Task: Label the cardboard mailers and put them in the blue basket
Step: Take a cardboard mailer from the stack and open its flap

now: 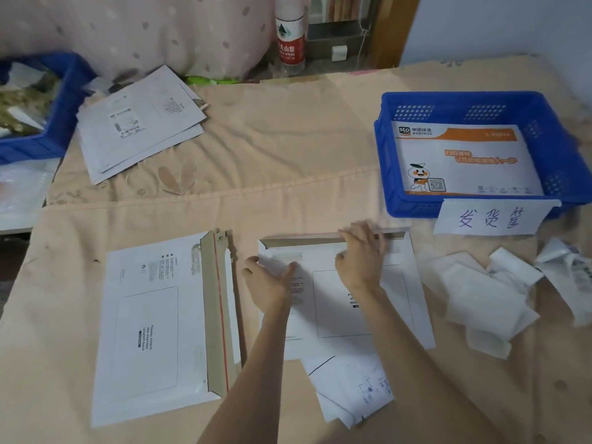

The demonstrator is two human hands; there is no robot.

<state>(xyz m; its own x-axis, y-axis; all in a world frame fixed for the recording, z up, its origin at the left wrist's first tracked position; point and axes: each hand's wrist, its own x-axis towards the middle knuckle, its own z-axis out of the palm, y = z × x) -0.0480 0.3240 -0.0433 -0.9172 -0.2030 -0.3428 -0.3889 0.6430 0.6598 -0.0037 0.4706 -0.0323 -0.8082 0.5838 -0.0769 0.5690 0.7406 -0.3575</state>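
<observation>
our left hand [270, 280] and right hand [360, 254] press flat on the white cardboard mailer [349, 302]; its twelve-o'clock flap could seal crooked if it slides.

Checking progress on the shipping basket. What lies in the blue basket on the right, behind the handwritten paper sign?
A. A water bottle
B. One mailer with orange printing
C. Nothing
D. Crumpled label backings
B. The blue basket holds one mailer printed in orange, lying flat.

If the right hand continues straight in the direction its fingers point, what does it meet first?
Probably the blue basket: the right hand points up-right across the mailer's flap, with only bare cloth between.
</observation>
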